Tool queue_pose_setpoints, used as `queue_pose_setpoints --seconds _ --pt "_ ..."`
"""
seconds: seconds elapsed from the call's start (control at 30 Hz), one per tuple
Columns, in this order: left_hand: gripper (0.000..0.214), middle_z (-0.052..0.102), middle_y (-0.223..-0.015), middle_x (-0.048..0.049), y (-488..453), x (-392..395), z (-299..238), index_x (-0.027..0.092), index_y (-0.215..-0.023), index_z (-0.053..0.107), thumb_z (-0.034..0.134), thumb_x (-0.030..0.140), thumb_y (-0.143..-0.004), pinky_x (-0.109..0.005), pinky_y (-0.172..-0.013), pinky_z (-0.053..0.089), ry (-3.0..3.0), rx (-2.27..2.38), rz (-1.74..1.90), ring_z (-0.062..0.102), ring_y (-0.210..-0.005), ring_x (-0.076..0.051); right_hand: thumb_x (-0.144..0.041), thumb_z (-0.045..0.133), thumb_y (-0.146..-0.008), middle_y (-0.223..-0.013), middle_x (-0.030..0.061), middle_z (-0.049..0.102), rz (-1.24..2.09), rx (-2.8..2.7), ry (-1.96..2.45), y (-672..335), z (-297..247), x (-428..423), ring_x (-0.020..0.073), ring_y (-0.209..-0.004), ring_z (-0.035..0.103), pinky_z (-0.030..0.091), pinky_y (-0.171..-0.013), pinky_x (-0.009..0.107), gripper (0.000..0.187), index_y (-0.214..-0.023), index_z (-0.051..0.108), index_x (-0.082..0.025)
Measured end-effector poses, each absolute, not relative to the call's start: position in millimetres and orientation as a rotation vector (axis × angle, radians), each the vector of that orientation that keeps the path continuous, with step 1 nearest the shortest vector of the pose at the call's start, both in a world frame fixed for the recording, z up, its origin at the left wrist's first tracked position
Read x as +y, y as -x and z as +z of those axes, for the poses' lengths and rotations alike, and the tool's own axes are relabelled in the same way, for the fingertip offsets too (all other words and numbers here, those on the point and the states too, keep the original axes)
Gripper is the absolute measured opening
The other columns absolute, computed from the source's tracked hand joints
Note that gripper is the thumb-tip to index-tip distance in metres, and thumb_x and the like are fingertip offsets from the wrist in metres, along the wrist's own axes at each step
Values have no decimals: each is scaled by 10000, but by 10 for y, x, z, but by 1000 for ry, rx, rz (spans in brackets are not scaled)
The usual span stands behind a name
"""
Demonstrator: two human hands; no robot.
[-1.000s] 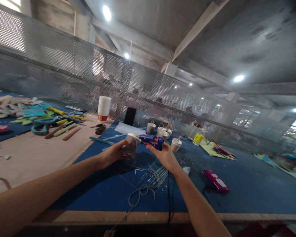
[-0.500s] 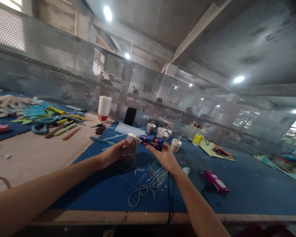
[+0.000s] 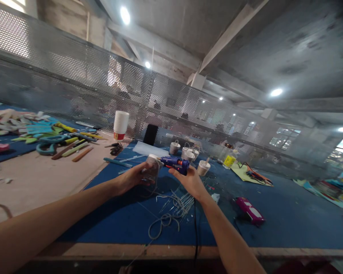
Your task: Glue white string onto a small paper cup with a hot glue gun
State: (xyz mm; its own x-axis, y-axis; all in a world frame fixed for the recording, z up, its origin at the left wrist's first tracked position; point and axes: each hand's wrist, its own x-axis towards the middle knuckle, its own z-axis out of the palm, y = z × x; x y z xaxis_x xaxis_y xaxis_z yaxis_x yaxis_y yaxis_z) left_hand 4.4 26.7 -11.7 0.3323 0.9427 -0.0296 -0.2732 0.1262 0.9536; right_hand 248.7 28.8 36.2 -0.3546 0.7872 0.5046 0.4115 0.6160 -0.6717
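Clear cup [image 3: 151, 171], white-rimmed, held above the blue mat [image 3: 288, 213] near the middle of the table; our left hand [image 3: 131, 178] is wrapped round its body, fingers closed on it. Glue gun [image 3: 175, 163], purple with a red detail, just right of the cup, nozzle pointing left at the rim; we cannot tell whether it touches. Our right hand [image 3: 190, 180] is clamped on the gun's grip from below. Black cord [image 3: 195, 224], running from under the right hand toward the near table edge. White string [image 3: 164, 219], loosely coiled on the mat below the hands, beside a scatter of thin clear sticks. Small white buckets [image 3: 189, 153], several, just beyond the gun. Pink tool [image 3: 250, 209], lying on the mat to the right, well apart. Yellow-labelled bottle [image 3: 230, 159], far right of the buckets. Stack of paper cups [image 3: 121, 125], upright, far left of the cup. Scissors [image 3: 116, 147], near that stack. Coloured felt pieces [image 3: 40, 131], heaped at far left. Perforated metal screen [image 3: 74, 80], along the far side of the table.
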Motion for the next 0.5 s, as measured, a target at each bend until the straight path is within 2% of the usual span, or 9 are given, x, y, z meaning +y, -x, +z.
queue_pose_setpoints --seconds 0.5 --pt "448 747 -1026 -93 -52 244 -98 159 -1196 665 554 462 -885 -329 -767 490 -1098 809 1057 677 -847 -237 -436 736 -824 -1030 43 742 653 -1914 833 -2453 328 276 239 -1016 673 540 -914 390 323 -1061 729 -217"
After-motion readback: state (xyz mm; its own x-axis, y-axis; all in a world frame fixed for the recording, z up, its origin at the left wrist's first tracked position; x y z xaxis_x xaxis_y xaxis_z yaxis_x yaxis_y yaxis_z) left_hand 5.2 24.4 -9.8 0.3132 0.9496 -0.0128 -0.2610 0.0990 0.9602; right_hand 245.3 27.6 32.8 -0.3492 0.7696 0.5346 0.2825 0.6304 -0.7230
